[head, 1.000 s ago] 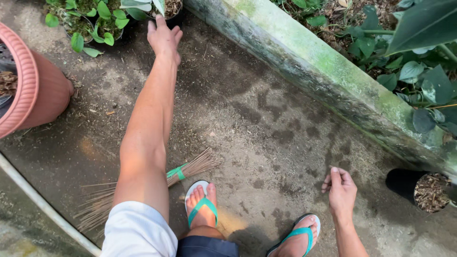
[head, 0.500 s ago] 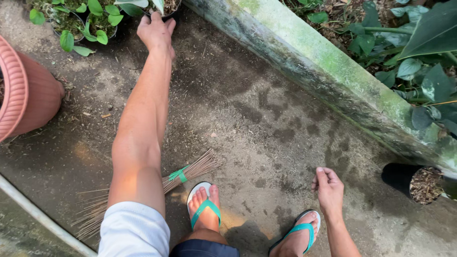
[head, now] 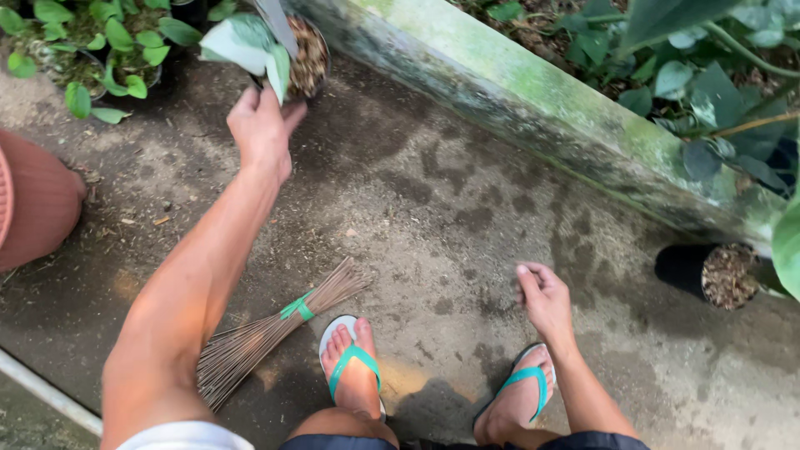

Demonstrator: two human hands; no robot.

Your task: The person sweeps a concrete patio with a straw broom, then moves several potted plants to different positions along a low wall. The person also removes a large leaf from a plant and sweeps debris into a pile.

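Feet in teal-strapped flip-flops (head: 354,367) are planted on the damp, stained concrete floor (head: 433,208) at the near edge. A bundle of thin brown broom sticks tied with a green band (head: 275,329) lies flat on the floor just beside the left foot, untouched by either hand. The right hand (head: 543,296) is held low above the floor near the right foot, fingers loosely curled, nothing gripped. Further out, the left hand (head: 260,132) is stretched forward and closed on the rim of a small black plastic pot with pale green leaves and brown mulch (head: 302,54); how firm the hold is cannot be told. The pot appears tilted, close beside the mossy concrete kerb (head: 533,92). Judgement: pot seized but not yet moved away; sweeping not started. A terracotta pot (head: 33,208) stands at left.
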